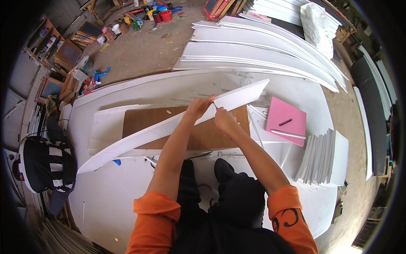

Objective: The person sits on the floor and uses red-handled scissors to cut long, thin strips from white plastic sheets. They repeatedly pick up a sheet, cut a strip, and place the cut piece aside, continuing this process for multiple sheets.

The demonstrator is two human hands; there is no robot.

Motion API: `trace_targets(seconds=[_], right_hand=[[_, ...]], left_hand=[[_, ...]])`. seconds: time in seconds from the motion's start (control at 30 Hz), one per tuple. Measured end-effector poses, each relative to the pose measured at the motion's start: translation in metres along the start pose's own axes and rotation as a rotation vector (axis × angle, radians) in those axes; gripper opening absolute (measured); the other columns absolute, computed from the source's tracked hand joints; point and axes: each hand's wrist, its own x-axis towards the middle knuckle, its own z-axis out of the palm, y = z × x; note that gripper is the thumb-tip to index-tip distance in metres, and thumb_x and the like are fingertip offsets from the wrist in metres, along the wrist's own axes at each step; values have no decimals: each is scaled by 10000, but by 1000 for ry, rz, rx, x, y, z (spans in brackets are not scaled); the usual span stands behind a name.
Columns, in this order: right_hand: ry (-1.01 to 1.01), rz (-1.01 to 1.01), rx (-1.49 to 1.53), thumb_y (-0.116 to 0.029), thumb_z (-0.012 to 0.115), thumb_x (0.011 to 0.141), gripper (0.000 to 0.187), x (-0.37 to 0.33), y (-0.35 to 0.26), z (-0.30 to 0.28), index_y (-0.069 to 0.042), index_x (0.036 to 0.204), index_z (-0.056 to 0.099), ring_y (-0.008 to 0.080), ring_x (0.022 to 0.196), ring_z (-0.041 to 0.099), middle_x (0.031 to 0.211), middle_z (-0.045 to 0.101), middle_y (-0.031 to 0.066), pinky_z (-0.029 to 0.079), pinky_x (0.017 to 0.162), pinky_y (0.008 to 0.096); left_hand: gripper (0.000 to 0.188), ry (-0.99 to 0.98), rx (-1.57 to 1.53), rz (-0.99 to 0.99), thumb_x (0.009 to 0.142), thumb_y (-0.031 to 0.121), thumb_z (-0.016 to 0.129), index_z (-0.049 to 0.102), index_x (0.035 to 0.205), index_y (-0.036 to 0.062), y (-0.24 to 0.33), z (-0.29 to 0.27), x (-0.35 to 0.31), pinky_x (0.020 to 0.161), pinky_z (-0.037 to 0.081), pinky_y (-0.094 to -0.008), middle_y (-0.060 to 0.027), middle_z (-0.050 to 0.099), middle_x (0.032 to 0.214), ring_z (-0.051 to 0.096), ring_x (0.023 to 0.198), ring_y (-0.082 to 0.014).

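You are working over a large white sheet (99, 211) spread on the floor, your dark-trousered legs resting on it. Your left hand (202, 106) is bent over a long white strip (148, 139), its fingers closed on the upper edge. Your right hand (225, 120) pinches a slim tool (215, 103) at the strip just beside the left; most of that tool is hidden by your fingers, so you cannot tell its kind. The strip runs aslant in front of you, from low on the left to high on the right, crossing above a brown rectangular board (211, 137).

Right of that board, thin white offcuts (256, 113) lie near a pink folder (284, 109), which bears a black pen (286, 122). Closer to you on that side, cut white pieces (317, 157) stand in a tight row.

Beyond the sheet, long white panels (241, 50) lie in overlapping layers, with a pale plastic sack (316, 27) at their far right. The bare floor (131, 57) looks brownish and littered with scraps. Along the far left you have paint containers (157, 17) and wooden frames (67, 53); a black-and-white bag (44, 163) sits at the sheet's left edge.
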Motion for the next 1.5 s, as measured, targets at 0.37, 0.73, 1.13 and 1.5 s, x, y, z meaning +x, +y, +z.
trace_targets(seconds=[0.37,0.73,1.13,1.5], right_hand=[[-26,48,48,-98,480,782,265,-16,3,1,67,983,429,339,909,569,946,569,223,475,737,393],[-45,35,-22,-75,498,756,274,27,5,18,81,982,494,325,959,547,1052,506,199,481,747,387],[-48,28,-10,-102,474,773,298,18,8,16,89,999,440,338,928,560,985,549,218,477,740,392],[-25,23,-88,-103,492,774,260,-2,17,22,62,963,426,341,885,577,922,573,229,481,720,390]], left_hand=[[313,-83,-65,-37,880,278,339,455,1152,175,13,-11,-3,685,411,-409,-174,574,901,523,783,-391],[292,-122,9,4,865,282,394,444,1137,189,15,-9,-6,625,408,-421,-176,572,775,528,701,-374],[313,-22,116,-46,862,378,379,431,1113,200,16,1,-1,654,418,-477,-223,568,762,539,750,-408],[293,117,156,75,870,359,367,431,1091,177,0,8,1,590,406,-496,-223,552,678,515,669,-434]])
